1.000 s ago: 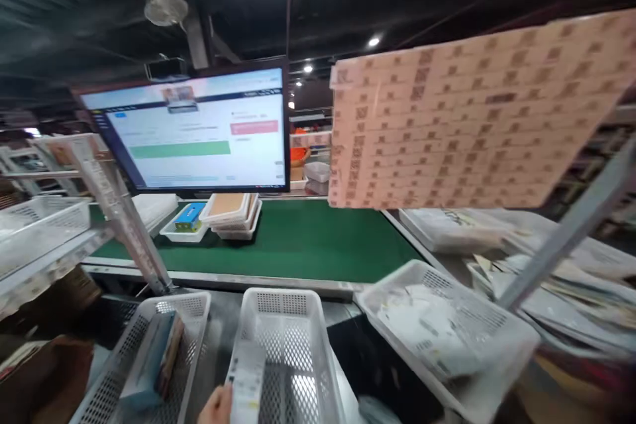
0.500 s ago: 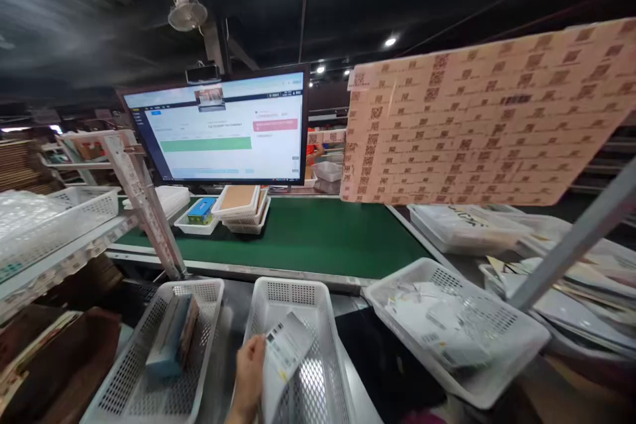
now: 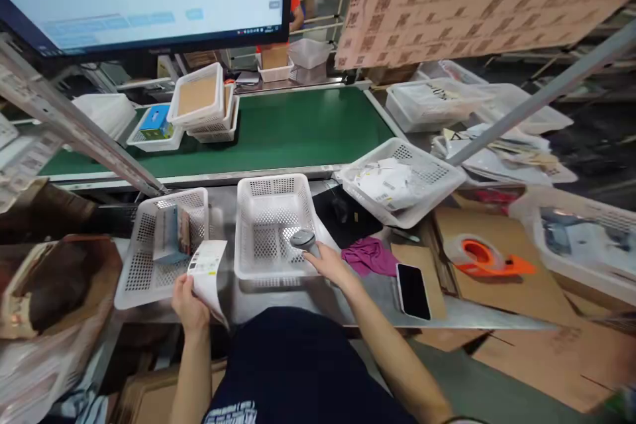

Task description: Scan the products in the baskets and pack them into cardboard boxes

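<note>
A white printed paper sheet with a label-like print and a yellow mark is pinched in my left hand, beside the left white basket. That basket holds a blue-grey box standing next to a brownish one. My right hand is closed round the handle of a grey handheld barcode scanner. Its head reaches over the right side of the middle white basket, in which no goods show.
A tilted white basket with white packets stands to the right. Nearby lie a purple cloth, a phone and a tape dispenser. Behind runs a green conveyor belt bearing stacked baskets. A monitor and a code-covered board hang above.
The view has tilted down. My left hand has brought the paper sheet from over the middle basket leftward. My right hand with the scanner has come into view.
</note>
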The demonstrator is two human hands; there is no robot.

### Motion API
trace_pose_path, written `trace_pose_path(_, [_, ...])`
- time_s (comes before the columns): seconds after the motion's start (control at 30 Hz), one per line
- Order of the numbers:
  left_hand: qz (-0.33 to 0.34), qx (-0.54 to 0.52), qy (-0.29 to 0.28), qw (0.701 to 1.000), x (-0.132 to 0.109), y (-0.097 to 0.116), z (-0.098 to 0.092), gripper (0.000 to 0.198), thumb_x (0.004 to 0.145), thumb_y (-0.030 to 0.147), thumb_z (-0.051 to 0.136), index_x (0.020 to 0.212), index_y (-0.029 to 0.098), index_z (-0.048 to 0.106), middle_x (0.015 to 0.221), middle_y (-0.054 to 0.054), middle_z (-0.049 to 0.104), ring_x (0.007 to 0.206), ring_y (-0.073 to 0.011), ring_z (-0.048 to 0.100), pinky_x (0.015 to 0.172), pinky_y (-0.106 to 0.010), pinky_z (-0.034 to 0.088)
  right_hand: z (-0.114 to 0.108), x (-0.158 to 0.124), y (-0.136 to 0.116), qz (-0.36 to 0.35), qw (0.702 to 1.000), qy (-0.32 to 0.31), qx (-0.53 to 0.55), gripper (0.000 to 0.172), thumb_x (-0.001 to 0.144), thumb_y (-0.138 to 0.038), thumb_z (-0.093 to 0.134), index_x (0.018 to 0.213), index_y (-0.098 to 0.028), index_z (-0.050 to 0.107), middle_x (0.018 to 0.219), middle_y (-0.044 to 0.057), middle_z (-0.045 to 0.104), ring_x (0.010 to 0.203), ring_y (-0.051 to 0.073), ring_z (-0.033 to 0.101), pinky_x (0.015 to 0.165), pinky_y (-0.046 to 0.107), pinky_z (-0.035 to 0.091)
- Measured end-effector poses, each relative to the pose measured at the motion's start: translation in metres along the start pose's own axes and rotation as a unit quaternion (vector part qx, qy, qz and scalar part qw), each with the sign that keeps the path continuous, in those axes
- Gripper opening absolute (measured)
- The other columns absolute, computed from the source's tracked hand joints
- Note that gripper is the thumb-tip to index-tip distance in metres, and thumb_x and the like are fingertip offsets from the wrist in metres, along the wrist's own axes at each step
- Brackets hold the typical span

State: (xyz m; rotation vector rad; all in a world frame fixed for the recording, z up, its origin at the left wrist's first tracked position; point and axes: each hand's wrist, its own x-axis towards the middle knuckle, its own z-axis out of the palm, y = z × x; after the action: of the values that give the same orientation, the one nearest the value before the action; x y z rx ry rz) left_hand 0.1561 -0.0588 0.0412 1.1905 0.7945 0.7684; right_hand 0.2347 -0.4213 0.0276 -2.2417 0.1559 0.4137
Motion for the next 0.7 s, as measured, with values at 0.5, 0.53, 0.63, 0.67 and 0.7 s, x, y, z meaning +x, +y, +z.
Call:
trace_pose_path(0.5, [-0.017, 0.068, -0.273, 0.959, -0.004, -0.043, 0.123, 0.051, 0.070, 0.061, 0.087, 0.093, 0.019, 0.069, 0.077, -0.003, 0.076, 0.066, -0.0162, 0.068, 0.064, -0.026, 0.053, 0.019, -0.092, -0.048, -0.129, 0.981, 0.003, 0.145, 0.040, 0.089, -0.053, 0.071, 0.112, -0.021, 0.075, 0.122, 0.013, 0.079, 0.117, 0.032, 0.073, 0.108, 0.051, 0.058])
trace_pose_path(0.53, [-0.010, 0.077, -0.288, 0.954, -0.005, -0.047, 0.129, 0.051, 0.071, 0.061, 0.087, 0.095, 0.018, 0.069, 0.072, -0.001, 0.073, 0.062, -0.0155, 0.064, 0.060, -0.026, 0.050, 0.020, -0.091, -0.049, -0.126, 0.980, 0.015, 0.152, 0.041, 0.089, -0.053, 0.071, 0.114, -0.021, 0.075, 0.124, 0.013, 0.078, 0.120, 0.033, 0.073, 0.109, 0.052, 0.057])
trace_pose_path(0.63, [0.002, 0.094, -0.333, 0.938, -0.010, -0.055, 0.140, 0.050, 0.071, 0.057, 0.086, 0.098, 0.017, 0.073, 0.065, 0.001, 0.068, 0.058, -0.0152, 0.059, 0.058, -0.026, 0.046, 0.019, -0.083, -0.053, -0.099, 0.973, 0.060, 0.199, 0.045, 0.086, -0.053, 0.072, 0.118, -0.021, 0.074, 0.116, 0.012, 0.080, 0.113, 0.032, 0.075, 0.104, 0.050, 0.060])
trace_pose_path(0.67, [0.010, 0.097, -0.347, 0.933, -0.012, -0.056, 0.142, 0.047, 0.072, 0.056, 0.086, 0.097, 0.017, 0.074, 0.069, 0.000, 0.070, 0.061, -0.0161, 0.061, 0.061, -0.027, 0.048, 0.017, -0.079, -0.056, -0.090, 0.970, 0.069, 0.215, 0.046, 0.086, -0.053, 0.072, 0.118, -0.021, 0.074, 0.108, 0.010, 0.080, 0.106, 0.030, 0.076, 0.099, 0.047, 0.061])
trace_pose_path(0.7, [0.018, 0.100, -0.360, 0.927, -0.013, -0.056, 0.143, 0.044, 0.073, 0.054, 0.085, 0.096, 0.018, 0.075, 0.074, -0.003, 0.073, 0.067, -0.0176, 0.065, 0.065, -0.029, 0.051, 0.015, -0.076, -0.058, -0.082, 0.967, 0.072, 0.229, 0.045, 0.085, -0.053, 0.072, 0.116, -0.020, 0.073, 0.096, 0.008, 0.079, 0.095, 0.028, 0.076, 0.091, 0.044, 0.062])
